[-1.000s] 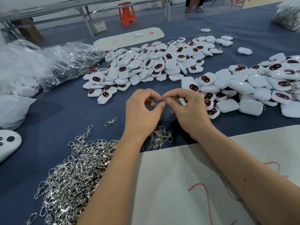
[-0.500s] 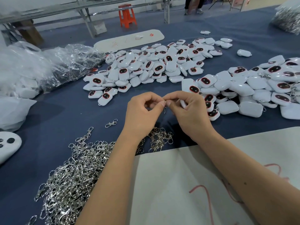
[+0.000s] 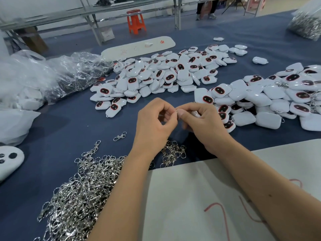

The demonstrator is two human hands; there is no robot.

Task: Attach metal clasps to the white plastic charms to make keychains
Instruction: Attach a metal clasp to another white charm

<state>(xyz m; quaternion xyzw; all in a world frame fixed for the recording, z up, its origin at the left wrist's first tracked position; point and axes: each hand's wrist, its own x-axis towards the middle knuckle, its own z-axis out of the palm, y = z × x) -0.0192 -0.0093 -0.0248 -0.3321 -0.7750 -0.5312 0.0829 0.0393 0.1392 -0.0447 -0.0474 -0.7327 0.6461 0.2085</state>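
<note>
Two bare hands join a small metal ring to a white charm above the blue tabletop.

The left hand (image 3: 154,120) and right hand (image 3: 202,122) meet fingertip to fingertip, both pinching a thin silver metal ring (image 3: 176,111); the right hand's curled fingers also hold a white plastic charm (image 3: 196,113), mostly hidden. A heap of silver metal clasps (image 3: 83,193) lies toward the near left edge, and piles of white plastic charms with dark red-rimmed faces (image 3: 166,75) lie toward the far side and right edge.

Orange stool (image 3: 136,21) on grey floor (image 3: 156,25) (metal benches (image 3: 90,13) behind).
</note>
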